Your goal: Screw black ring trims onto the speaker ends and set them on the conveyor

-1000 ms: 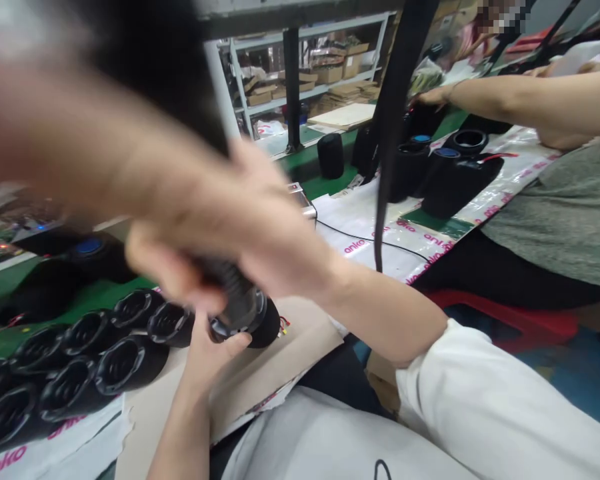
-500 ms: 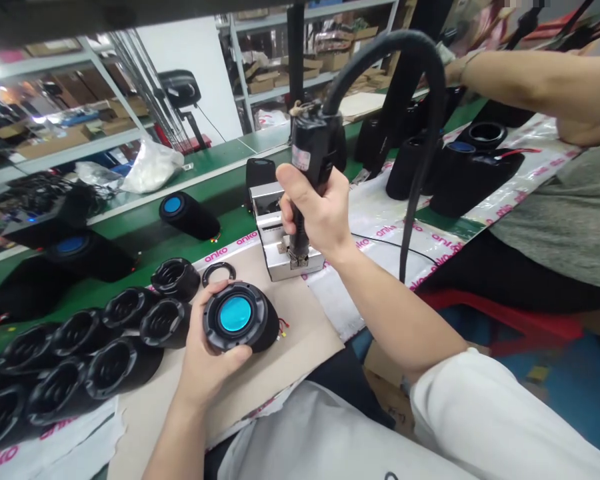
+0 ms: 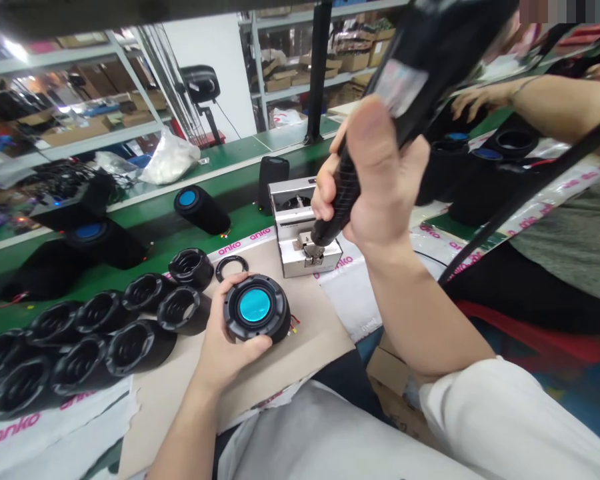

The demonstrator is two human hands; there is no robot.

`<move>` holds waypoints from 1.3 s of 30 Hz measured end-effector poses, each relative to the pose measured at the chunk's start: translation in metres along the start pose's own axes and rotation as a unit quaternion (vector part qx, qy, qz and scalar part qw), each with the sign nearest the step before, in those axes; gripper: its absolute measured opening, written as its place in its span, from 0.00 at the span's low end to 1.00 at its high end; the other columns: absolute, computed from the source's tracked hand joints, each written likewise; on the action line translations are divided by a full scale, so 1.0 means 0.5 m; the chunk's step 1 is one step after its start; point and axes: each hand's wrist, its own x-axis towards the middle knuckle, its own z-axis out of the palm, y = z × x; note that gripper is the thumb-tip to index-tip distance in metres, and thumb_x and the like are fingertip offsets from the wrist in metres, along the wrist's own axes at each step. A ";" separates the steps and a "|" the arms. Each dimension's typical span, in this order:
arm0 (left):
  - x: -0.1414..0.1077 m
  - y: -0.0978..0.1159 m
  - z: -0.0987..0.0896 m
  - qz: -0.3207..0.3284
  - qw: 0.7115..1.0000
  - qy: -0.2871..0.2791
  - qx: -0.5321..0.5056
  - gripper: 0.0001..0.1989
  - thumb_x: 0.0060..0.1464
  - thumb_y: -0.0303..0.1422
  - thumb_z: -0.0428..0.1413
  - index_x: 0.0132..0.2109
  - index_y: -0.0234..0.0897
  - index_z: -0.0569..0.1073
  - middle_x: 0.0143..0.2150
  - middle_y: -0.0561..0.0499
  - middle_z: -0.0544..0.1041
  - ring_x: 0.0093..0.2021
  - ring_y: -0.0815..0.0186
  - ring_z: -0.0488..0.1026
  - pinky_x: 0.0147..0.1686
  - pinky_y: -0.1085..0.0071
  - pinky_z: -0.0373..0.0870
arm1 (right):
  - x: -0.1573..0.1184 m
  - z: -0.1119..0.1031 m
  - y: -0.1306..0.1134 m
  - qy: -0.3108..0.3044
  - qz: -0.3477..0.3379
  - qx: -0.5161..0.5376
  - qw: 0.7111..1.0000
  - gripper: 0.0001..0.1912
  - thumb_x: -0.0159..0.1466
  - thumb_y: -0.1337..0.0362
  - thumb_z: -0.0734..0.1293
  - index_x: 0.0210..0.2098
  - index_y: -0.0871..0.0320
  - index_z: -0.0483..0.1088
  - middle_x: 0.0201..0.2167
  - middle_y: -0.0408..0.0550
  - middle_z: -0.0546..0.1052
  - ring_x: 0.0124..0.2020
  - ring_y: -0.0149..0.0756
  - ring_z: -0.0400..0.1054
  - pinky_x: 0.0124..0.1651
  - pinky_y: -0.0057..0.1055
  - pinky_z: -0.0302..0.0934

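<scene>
Hollow black cylinders [image 3: 163,347] with notched rims are grouped at left, beside smooth tan cardboard [image 3: 320,340]. Over the cardboard, a squat black speaker [image 3: 255,305] is clasped at its left side between the thumb and fingers of the left hand [image 3: 225,353], its glossy blue disc faced upward inside a dark rim. Farther right, a black screwdriver [image 3: 445,60] with a ribbed grip is wrapped by the curled right hand [image 3: 383,193], its tip held near a boxy metal dispenser [image 3: 296,262].

The head camera is facing forward and down over the bench [image 3: 245,200], the right hand [image 3: 380,180] showing nearer than the left hand [image 3: 225,347], shelves [image 3: 90,141] standing farther off.
</scene>
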 end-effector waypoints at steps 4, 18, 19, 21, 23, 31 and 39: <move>-0.002 -0.006 -0.002 -0.006 1.000 -0.010 -0.022 0.45 0.43 0.49 0.79 0.64 0.43 0.71 0.62 0.41 0.80 0.59 0.51 0.81 0.57 0.63 0.78 | -0.008 -0.021 0.056 -0.004 0.023 -0.037 0.999 0.31 0.62 0.36 0.79 0.30 0.54 0.66 0.15 0.35 0.67 0.11 0.28 0.59 0.12 0.28 0.51; 0.004 -0.006 -0.002 0.015 0.999 -0.010 -0.026 0.44 0.43 0.47 0.79 0.64 0.44 0.72 0.61 0.44 0.80 0.58 0.54 0.82 0.57 0.66 0.77 | -0.042 -0.038 0.060 -0.024 0.104 -0.009 0.994 0.26 0.67 0.41 0.77 0.30 0.54 0.67 0.17 0.37 0.69 0.12 0.30 0.60 0.12 0.28 0.54; 0.005 -0.006 -0.003 0.015 0.999 -0.012 -0.027 0.44 0.43 0.47 0.79 0.64 0.43 0.72 0.60 0.43 0.81 0.58 0.54 0.82 0.56 0.66 0.78 | -0.039 -0.034 0.050 -0.014 0.089 0.000 0.996 0.27 0.66 0.40 0.76 0.31 0.54 0.68 0.17 0.37 0.69 0.12 0.30 0.59 0.12 0.28 0.53; 0.005 -0.006 -0.002 0.015 0.999 -0.015 -0.031 0.44 0.44 0.47 0.79 0.64 0.43 0.72 0.60 0.43 0.81 0.58 0.53 0.82 0.56 0.65 0.78 | -0.030 -0.023 0.034 0.012 0.037 0.008 0.999 0.28 0.67 0.37 0.74 0.32 0.54 0.68 0.16 0.37 0.67 0.12 0.29 0.59 0.12 0.29 0.51; 0.004 -0.006 -0.002 0.014 0.999 -0.012 -0.035 0.44 0.43 0.46 0.79 0.64 0.43 0.72 0.60 0.43 0.81 0.58 0.54 0.82 0.57 0.65 0.78 | -0.023 -0.014 0.030 0.024 0.009 -0.009 1.000 0.28 0.68 0.36 0.73 0.32 0.53 0.68 0.17 0.37 0.66 0.14 0.29 0.59 0.15 0.30 0.50; 0.003 -0.008 -0.002 0.023 0.999 -0.019 -0.037 0.43 0.44 0.45 0.79 0.64 0.45 0.73 0.62 0.44 0.81 0.59 0.55 0.82 0.57 0.67 0.78 | -0.030 -0.028 0.089 0.017 0.017 -0.064 0.998 0.27 0.68 0.40 0.75 0.29 0.52 0.64 0.15 0.34 0.67 0.11 0.29 0.58 0.14 0.27 0.50; 0.003 -0.003 0.003 0.016 0.999 -0.018 -0.032 0.43 0.45 0.47 0.78 0.64 0.43 0.71 0.61 0.42 0.81 0.58 0.52 0.83 0.55 0.63 0.80 | -0.041 -0.026 0.057 -0.037 0.129 -0.029 0.990 0.25 0.65 0.40 0.77 0.34 0.53 0.69 0.17 0.35 0.69 0.14 0.30 0.62 0.15 0.26 0.56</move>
